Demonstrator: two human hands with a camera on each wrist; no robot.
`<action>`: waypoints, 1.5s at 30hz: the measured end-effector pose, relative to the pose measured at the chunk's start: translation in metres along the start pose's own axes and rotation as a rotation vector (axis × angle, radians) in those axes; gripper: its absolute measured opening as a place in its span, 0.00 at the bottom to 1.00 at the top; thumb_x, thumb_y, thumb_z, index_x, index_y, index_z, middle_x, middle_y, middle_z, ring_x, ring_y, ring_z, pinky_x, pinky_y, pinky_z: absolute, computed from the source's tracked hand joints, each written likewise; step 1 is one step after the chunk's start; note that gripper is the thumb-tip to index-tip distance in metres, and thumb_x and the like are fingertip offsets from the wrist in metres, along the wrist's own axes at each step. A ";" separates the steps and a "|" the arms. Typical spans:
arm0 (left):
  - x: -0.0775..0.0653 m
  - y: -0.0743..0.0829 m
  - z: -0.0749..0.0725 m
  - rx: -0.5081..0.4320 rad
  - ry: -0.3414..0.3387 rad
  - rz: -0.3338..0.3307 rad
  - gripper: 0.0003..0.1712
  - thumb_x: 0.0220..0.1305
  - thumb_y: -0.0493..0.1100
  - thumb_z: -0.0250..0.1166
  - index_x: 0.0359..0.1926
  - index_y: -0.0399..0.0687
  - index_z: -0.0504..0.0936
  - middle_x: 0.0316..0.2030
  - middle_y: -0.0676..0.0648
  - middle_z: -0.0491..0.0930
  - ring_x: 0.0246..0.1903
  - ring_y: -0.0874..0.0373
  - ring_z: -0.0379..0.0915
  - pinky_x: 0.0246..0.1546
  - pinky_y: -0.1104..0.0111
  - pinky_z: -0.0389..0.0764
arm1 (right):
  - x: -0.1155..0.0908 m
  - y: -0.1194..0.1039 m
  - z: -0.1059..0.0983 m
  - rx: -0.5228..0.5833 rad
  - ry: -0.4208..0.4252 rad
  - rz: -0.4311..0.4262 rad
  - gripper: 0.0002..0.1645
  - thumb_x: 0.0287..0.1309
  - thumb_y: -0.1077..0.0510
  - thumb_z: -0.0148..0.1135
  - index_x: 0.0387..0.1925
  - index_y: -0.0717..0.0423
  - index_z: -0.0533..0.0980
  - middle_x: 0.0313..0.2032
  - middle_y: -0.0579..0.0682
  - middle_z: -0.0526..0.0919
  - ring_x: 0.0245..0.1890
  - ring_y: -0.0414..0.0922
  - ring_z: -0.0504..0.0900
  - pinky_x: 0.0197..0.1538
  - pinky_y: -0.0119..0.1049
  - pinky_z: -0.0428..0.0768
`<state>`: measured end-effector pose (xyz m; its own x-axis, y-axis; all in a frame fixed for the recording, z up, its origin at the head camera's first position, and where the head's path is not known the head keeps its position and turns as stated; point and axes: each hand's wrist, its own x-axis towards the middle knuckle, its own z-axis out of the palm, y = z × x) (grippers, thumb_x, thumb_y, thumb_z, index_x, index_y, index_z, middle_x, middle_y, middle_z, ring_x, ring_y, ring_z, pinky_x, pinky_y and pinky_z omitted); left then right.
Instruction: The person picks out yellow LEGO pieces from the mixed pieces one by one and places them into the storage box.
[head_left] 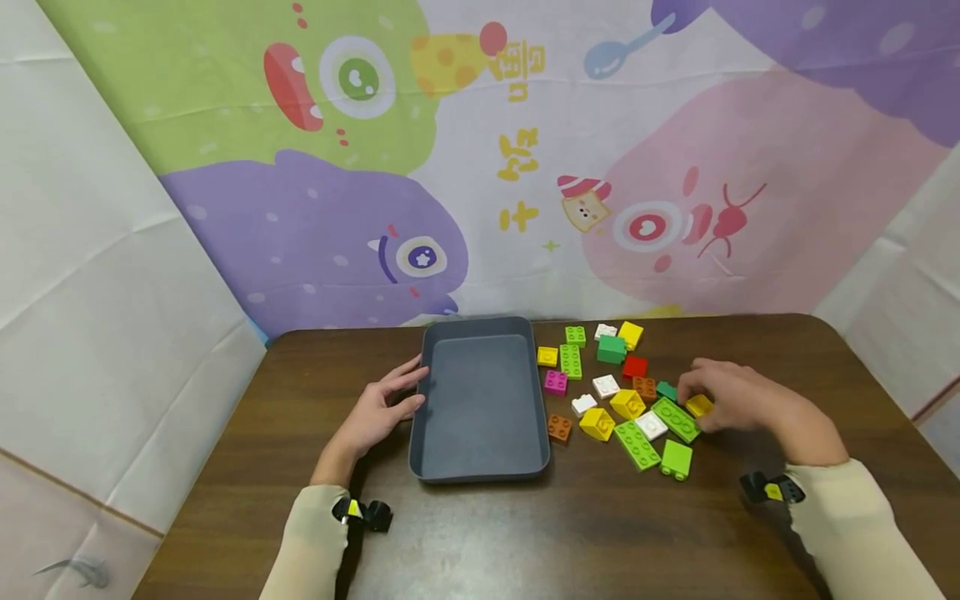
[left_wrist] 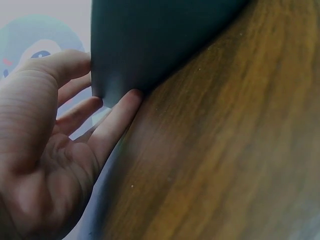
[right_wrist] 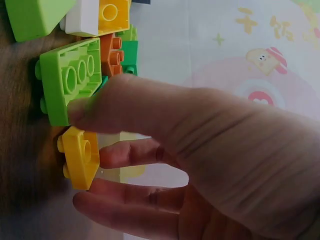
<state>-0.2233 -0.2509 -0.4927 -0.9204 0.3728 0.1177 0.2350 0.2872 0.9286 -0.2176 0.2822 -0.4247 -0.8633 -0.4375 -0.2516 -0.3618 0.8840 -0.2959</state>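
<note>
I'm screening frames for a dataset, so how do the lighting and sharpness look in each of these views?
Head view: mostly clear, with pale glare on the near tabletop and a dark shadow beside the right sleeve; left wrist view: dim and soft, the tray very dark; right wrist view: a little soft, the backdrop pale and hazy.

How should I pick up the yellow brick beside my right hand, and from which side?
Likely by two opposite outer walls of the yellow brick, pinched from above and the right, the side your right hand is on. It lies hollow side up, studs down, and the long green brick crowds its left.
</note>
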 end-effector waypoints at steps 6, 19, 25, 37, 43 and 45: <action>0.000 0.000 0.000 -0.009 -0.003 -0.014 0.32 0.70 0.42 0.64 0.71 0.36 0.68 0.79 0.44 0.54 0.67 0.41 0.66 0.44 0.75 0.85 | 0.002 0.002 0.003 0.008 0.006 0.005 0.11 0.47 0.57 0.76 0.34 0.44 0.83 0.37 0.48 0.76 0.36 0.47 0.74 0.41 0.46 0.80; 0.000 0.001 -0.001 0.001 -0.008 -0.035 0.31 0.70 0.40 0.63 0.71 0.37 0.68 0.79 0.44 0.54 0.69 0.41 0.63 0.45 0.73 0.85 | 0.004 0.005 0.006 -0.036 0.022 -0.058 0.16 0.43 0.67 0.74 0.26 0.43 0.78 0.33 0.47 0.72 0.32 0.45 0.70 0.34 0.39 0.71; 0.001 0.001 -0.001 0.007 -0.009 -0.036 0.31 0.70 0.41 0.63 0.71 0.38 0.68 0.79 0.45 0.54 0.69 0.42 0.64 0.45 0.74 0.85 | 0.003 0.004 0.008 -0.043 0.037 -0.066 0.17 0.42 0.68 0.73 0.23 0.43 0.76 0.32 0.46 0.71 0.30 0.46 0.69 0.33 0.39 0.70; 0.001 0.000 0.000 0.004 -0.013 -0.045 0.32 0.71 0.42 0.63 0.72 0.39 0.68 0.79 0.46 0.54 0.69 0.43 0.64 0.47 0.71 0.85 | 0.000 0.003 0.003 -0.040 0.030 -0.050 0.15 0.45 0.66 0.75 0.26 0.43 0.79 0.33 0.47 0.73 0.32 0.46 0.71 0.35 0.40 0.74; 0.001 0.000 0.000 0.010 -0.009 -0.049 0.32 0.70 0.42 0.63 0.72 0.40 0.68 0.79 0.45 0.54 0.69 0.43 0.64 0.47 0.72 0.85 | -0.005 0.000 -0.004 -0.060 0.102 -0.051 0.15 0.44 0.65 0.77 0.29 0.43 0.82 0.35 0.47 0.76 0.34 0.47 0.74 0.40 0.48 0.81; 0.001 0.000 -0.001 0.010 -0.006 -0.050 0.32 0.70 0.42 0.63 0.71 0.40 0.68 0.79 0.45 0.54 0.69 0.43 0.64 0.47 0.71 0.85 | -0.005 0.000 -0.006 -0.064 0.125 -0.055 0.14 0.44 0.65 0.77 0.30 0.44 0.83 0.35 0.47 0.77 0.35 0.48 0.75 0.41 0.50 0.82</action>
<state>-0.2242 -0.2511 -0.4920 -0.9291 0.3634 0.0686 0.1917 0.3145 0.9297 -0.2153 0.2854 -0.4184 -0.8769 -0.4657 -0.1187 -0.4285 0.8695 -0.2455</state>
